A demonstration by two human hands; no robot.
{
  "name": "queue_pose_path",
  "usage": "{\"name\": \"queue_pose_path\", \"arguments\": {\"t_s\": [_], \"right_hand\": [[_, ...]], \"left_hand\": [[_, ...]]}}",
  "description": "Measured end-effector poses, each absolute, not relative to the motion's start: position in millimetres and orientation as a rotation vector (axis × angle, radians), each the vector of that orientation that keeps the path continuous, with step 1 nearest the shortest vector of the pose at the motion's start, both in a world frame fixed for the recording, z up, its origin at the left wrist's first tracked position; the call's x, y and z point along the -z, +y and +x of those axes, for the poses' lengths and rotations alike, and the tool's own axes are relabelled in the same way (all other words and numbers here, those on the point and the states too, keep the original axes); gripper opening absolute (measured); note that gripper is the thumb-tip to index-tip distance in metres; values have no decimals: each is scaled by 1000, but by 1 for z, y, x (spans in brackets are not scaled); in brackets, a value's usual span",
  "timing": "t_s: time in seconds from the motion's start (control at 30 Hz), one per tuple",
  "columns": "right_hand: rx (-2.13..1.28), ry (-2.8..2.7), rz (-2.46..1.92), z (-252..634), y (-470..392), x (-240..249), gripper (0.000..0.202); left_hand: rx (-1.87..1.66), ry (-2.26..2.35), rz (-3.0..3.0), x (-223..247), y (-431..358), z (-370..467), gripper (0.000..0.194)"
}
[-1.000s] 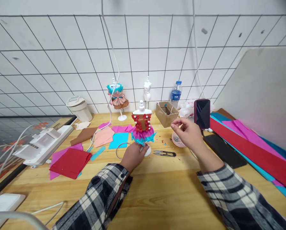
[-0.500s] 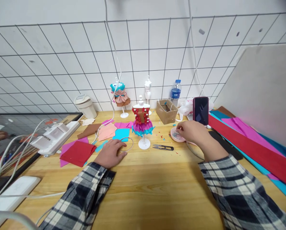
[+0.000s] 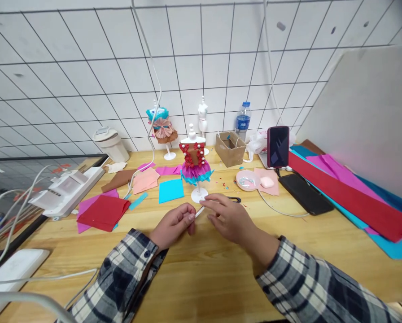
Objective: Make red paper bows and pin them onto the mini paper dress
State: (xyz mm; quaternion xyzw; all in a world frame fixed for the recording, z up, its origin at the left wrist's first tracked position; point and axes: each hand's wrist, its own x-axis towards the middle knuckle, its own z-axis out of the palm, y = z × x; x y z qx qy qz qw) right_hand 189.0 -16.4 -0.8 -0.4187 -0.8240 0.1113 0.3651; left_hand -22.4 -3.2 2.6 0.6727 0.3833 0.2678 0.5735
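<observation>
My left hand [image 3: 176, 224] is closed, with thumb and forefinger pinching a slim white strip [image 3: 199, 211] that points up and to the right. Just across from it, my right hand [image 3: 228, 220] has its fingers stretched and somewhat apart, their tips close to the strip's upper end; whether they touch it I cannot tell. Behind the hands stands a small white dress form [image 3: 198, 194] wearing a doll dress [image 3: 196, 161] with a brown top, red bows, white beads and a purple-and-turquoise skirt. Thread snips [image 3: 234, 199] lie partly hidden behind my right hand.
To the right sit a pink bowl of small beads [image 3: 248, 180], a phone standing upright [image 3: 278, 147] and long fabric strips [image 3: 349, 193]. Fabric squares [image 3: 103, 212] and a power strip [image 3: 64, 193] lie left. A cardboard box [image 3: 230, 152] and bottle [image 3: 243, 120] stand behind.
My right hand has left the pink bowl and come leftward to the middle. My left hand has risen off the table and moved right, now pinching the white strip. The view has shifted slightly.
</observation>
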Motion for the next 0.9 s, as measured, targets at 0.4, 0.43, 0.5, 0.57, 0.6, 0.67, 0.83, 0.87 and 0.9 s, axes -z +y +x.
{"name": "queue_pose_path", "arguments": {"t_s": [0.4,0.43,0.5,0.57,0.6,0.67,0.83,0.87,0.9], "right_hand": [[-417,-1993,-1022,194,-14,4,22],[-427,-1978,-1051,194,-15,3,26],[-458,-1952,-1100,193,-17,1,33],[-496,-1921,-1119,192,-19,-1,36],[-512,-1895,-1123,191,-19,-2,37],[-545,-1829,-1134,190,-21,-3,35],[-705,-1727,-1117,185,-24,-4,14],[-755,-1710,-1116,184,-24,-3,15],[-814,-1687,-1115,182,-25,-2,17]], "left_hand": [[-524,844,1903,-11,-9,-27,33],[-525,846,1979,-11,-9,-27,32],[-532,828,2144,-10,-9,-25,30],[-539,785,2308,-9,-8,-25,31],[-538,762,2381,-9,-7,-25,33],[-539,740,2510,-8,-5,-26,34],[-527,837,2756,-7,-3,-29,34],[-530,841,2790,-7,-2,-30,32],[-547,833,2826,-7,-2,-30,30]]}}
